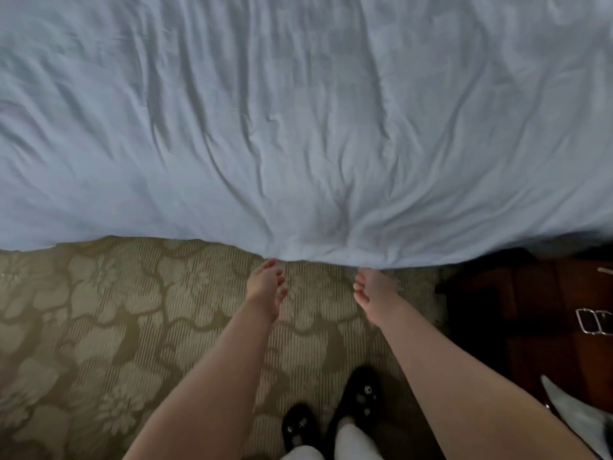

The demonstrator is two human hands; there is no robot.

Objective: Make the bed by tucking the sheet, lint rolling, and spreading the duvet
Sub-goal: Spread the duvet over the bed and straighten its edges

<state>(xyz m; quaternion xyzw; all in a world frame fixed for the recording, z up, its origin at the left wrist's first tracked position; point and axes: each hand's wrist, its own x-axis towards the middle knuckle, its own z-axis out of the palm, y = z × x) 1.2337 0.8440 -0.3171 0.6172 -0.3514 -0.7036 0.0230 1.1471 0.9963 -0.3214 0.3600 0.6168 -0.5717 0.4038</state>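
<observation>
A wrinkled white duvet (298,111) covers the bed and fills the upper half of the view, its near edge hanging over the carpet. My left hand (267,287) pinches that edge from below, fingers curled. My right hand (373,288) grips the same edge a little to the right. Creases in the cloth fan out from the spot between my hands. The sheet underneath is hidden. No lint roller is in view.
Patterned olive carpet (116,327) lies between me and the bed. A dark wooden nightstand (537,313) with a metal handle (593,322) stands at the right. My feet in black slippers (331,413) are at the bottom.
</observation>
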